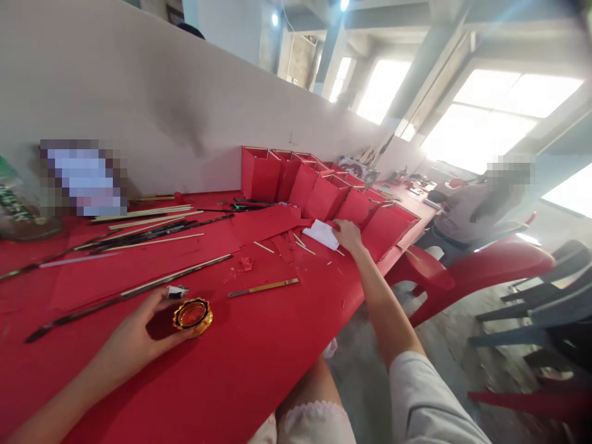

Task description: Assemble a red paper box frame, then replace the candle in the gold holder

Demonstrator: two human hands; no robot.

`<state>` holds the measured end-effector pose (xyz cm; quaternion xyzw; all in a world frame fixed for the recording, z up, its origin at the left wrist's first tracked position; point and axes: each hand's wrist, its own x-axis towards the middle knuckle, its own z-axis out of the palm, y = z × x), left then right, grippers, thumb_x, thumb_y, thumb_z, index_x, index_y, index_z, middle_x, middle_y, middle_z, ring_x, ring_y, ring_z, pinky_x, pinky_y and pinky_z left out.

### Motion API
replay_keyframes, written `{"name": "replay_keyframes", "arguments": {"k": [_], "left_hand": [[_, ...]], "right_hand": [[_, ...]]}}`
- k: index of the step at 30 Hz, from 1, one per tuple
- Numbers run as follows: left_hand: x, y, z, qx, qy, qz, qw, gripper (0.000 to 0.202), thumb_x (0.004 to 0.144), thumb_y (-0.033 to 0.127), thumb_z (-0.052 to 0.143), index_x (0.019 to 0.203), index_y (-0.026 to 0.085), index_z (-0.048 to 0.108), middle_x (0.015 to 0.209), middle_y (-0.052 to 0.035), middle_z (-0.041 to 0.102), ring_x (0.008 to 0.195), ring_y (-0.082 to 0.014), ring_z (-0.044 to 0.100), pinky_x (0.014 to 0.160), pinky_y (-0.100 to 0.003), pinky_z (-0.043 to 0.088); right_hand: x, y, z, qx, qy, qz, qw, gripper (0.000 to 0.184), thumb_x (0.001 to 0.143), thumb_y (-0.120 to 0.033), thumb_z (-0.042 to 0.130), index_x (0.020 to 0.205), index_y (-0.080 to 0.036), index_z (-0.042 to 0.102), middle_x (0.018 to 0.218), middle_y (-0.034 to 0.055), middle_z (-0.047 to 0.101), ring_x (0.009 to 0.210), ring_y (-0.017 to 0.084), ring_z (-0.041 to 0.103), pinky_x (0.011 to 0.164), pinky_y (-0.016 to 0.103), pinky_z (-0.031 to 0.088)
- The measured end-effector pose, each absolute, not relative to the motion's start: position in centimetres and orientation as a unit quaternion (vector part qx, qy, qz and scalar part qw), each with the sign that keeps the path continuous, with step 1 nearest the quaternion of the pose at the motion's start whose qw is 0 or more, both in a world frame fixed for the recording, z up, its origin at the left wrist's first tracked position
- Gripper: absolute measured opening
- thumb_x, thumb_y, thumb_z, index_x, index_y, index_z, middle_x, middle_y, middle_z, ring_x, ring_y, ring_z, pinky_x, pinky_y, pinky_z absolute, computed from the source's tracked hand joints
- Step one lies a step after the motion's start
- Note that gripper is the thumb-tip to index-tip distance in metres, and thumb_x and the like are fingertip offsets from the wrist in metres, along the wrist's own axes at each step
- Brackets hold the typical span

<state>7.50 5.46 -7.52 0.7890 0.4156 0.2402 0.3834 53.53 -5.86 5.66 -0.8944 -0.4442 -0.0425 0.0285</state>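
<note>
My left hand (150,327) grips a small gold cup (206,325) with a scalloped rim and a reddish inside, just above the red tabletop. A small white and black piece (176,292) sits at its fingertips; I cannot make out whether it is held or wrapped on a finger. Farther off, my right hand (349,236) has its fingers closed on the edge of a white sheet of paper (321,234). Beside that hand stand several red open-topped boxes (330,196) with pale strips along their rims. A flat brown strip-like tool (266,288) lies between my hands.
Long dark-handled brushes (134,290) and pale wooden sticks (143,213) lie at left on the red table (222,382). A blurred upright panel (86,179) leans against the white partition (194,98). Red plastic chairs (485,271) and a seated person (481,206) are at right.
</note>
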Motion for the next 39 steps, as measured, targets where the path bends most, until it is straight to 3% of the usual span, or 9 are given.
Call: {"name": "replay_keyframes", "arguments": {"k": [5,11,14,17,21,24,28,33,39], "left_hand": [[7.8,4.7,-7.2,0.787,0.407,0.243,0.395,0.067,0.070,0.068,0.075,0.120,0.033,0.047,0.121,-0.0057,0.074,0.119,-0.0328,0.068,0.101,-0.044,0.051],[7.9,4.2,-6.5,0.784,0.401,0.269,0.390,0.063,0.068,0.063,0.078,0.117,0.035,0.050,0.115,-0.0001,0.076,0.114,-0.0313,0.070,0.096,-0.042,0.056],[7.8,4.4,-6.6,0.791,0.400,0.260,0.383,0.061,0.069,0.064,0.077,0.116,0.036,0.051,0.115,0.0012,0.076,0.114,-0.0307,0.070,0.097,-0.042,0.056],[7.7,4.7,-7.0,0.784,0.424,0.265,0.369,0.069,0.066,0.070,0.075,0.121,0.035,0.051,0.116,-0.0004,0.076,0.115,-0.0331,0.070,0.099,-0.045,0.055],[7.7,5.2,-7.3,0.777,0.439,0.250,0.375,0.072,0.060,0.070,0.076,0.119,0.035,0.052,0.118,-0.0025,0.077,0.118,-0.0337,0.070,0.099,-0.044,0.056],[7.6,5.4,-7.1,0.789,0.426,0.233,0.377,0.067,0.063,0.068,0.076,0.118,0.038,0.051,0.119,-0.0004,0.077,0.118,-0.0323,0.070,0.100,-0.045,0.055],[7.3,5.4,-7.2,0.792,0.428,0.228,0.372,0.069,0.064,0.068,0.076,0.121,0.041,0.050,0.120,0.0015,0.076,0.119,-0.0324,0.070,0.099,-0.045,0.056],[7.3,5.6,-8.4,0.786,0.413,0.247,0.387,0.069,0.067,0.067,0.075,0.124,0.037,0.050,0.125,-0.0026,0.074,0.120,-0.0321,0.068,0.103,-0.045,0.053],[7.6,5.5,-8.1,0.774,0.423,0.262,0.393,0.083,0.057,0.074,0.078,0.121,0.027,0.054,0.121,-0.0108,0.075,0.114,-0.0356,0.070,0.098,-0.046,0.056]], "right_hand": [[52.9,-5.7,6.8,-0.896,-0.439,-0.051,0.040,0.051,0.099,-0.016,0.040,0.147,-0.010,0.054,0.138,0.0228,0.064,0.127,0.031,0.061,0.103,0.042,0.048],[48.4,-6.2,6.5,-0.794,-0.601,0.066,0.060,0.022,0.097,-0.027,0.061,0.109,-0.022,0.079,0.108,0.0033,0.078,0.097,0.014,0.070,0.084,0.021,0.050],[47.6,-5.6,5.4,-0.810,-0.576,0.022,0.103,0.039,0.105,-0.032,0.045,0.136,-0.017,0.064,0.129,0.0119,0.069,0.116,0.017,0.064,0.093,0.025,0.047],[47.5,-3.3,3.0,-0.863,-0.493,-0.016,0.107,0.053,0.102,-0.033,0.050,0.150,-0.009,0.046,0.140,0.0245,0.059,0.126,0.028,0.058,0.100,0.037,0.045],[46.8,0.6,-0.5,-0.854,-0.508,-0.015,0.112,0.065,0.100,-0.039,0.054,0.157,-0.014,0.035,0.150,0.0238,0.049,0.133,0.030,0.053,0.106,0.039,0.043],[45.9,2.5,-1.4,-0.815,-0.567,-0.021,0.120,0.064,0.100,-0.028,0.052,0.160,-0.016,0.031,0.158,0.0197,0.041,0.140,0.028,0.045,0.112,0.038,0.039],[45.4,3.5,-1.0,-0.748,-0.653,-0.036,0.114,0.056,0.098,-0.010,0.042,0.154,-0.016,0.043,0.161,0.0143,0.039,0.148,0.026,0.031,0.120,0.038,0.030],[45.1,3.6,-0.7,-0.642,-0.765,-0.024,0.046,0.052,0.096,-0.003,0.039,0.141,-0.018,0.059,0.151,0.0115,0.054,0.144,0.025,0.038,0.121,0.041,0.030],[46.1,2.6,-0.9,-0.663,-0.741,-0.034,0.101,0.083,0.094,-0.017,0.056,0.166,-0.021,0.013,0.163,0.0134,0.038,0.147,0.026,0.037,0.117,0.043,0.038]]}}
